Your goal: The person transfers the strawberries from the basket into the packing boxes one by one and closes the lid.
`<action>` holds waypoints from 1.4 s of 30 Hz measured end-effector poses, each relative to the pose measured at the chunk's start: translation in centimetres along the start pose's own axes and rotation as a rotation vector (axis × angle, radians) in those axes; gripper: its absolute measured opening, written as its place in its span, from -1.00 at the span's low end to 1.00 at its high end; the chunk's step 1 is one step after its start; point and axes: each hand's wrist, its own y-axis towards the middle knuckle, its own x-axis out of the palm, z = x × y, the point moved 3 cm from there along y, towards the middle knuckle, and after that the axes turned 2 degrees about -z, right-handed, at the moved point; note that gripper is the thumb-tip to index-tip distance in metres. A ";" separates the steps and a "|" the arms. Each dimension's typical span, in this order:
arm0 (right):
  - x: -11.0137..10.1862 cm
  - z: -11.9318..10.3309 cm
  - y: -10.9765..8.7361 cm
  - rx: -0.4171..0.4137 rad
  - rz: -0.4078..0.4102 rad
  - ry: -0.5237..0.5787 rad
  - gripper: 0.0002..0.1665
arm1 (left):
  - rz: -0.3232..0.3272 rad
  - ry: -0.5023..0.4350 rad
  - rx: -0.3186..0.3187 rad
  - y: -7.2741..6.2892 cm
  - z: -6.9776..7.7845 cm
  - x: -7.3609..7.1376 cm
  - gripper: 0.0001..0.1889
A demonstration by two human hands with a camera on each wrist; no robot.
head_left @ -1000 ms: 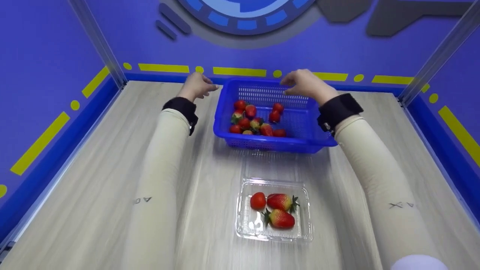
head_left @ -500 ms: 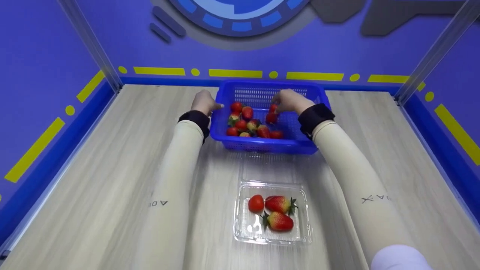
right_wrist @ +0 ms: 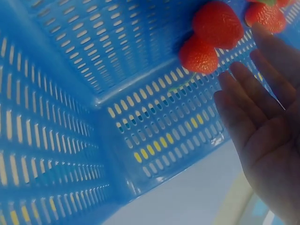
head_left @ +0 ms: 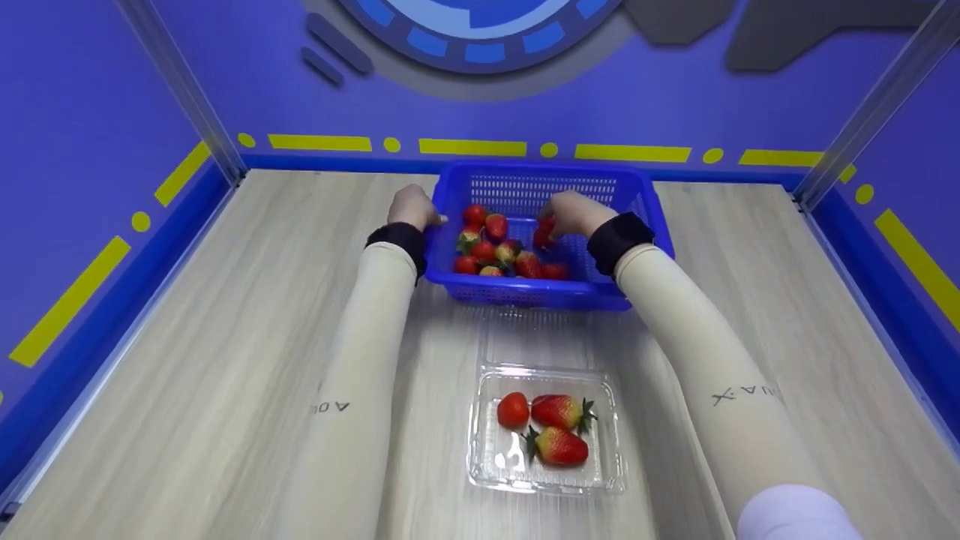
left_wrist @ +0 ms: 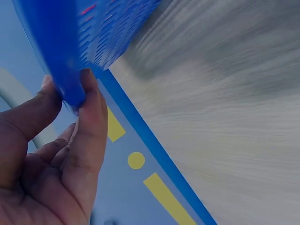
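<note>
My left hand (head_left: pixel 411 205) pinches the left rim of a blue plastic basket (head_left: pixel 525 285). The left wrist view shows its thumb and forefinger on either side of that rim. My right hand (head_left: pixel 573 213) reaches inside the basket, its fingertips beside a red strawberry (head_left: pixel 543 234). Seen from the right wrist, the fingers (right_wrist: pixel 241 96) are fairly straight and close to two touching strawberries (right_wrist: pixel 199 55), with nothing gripped. More strawberries (head_left: pixel 496 226) lie in the basket's left half.
Nearer the body, a clear plastic clamshell box (head_left: pixel 484 465) lies open on the wooden table (head_left: pixel 225 360), with three strawberries (head_left: pixel 559 446) in its base. Its lid extends toward the basket. Blue panels (head_left: pixel 675 97) with yellow markings wall in the table at the back and sides.
My left hand has moved right onto the basket's rim. My right hand has come down from above the basket's back edge to the strawberries inside. The clamshell's strawberries stay put.
</note>
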 end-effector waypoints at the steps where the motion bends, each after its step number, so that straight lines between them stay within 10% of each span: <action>1: -0.1 -0.1 0.1 -0.001 0.002 0.000 -0.50 | 0.005 0.007 -0.002 0.0 0.1 -0.1 -0.52; 42: 2.4 0.3 0.5 0.031 -0.160 0.032 -0.67 | 0.056 0.062 -0.024 -0.2 0.7 0.5 -0.62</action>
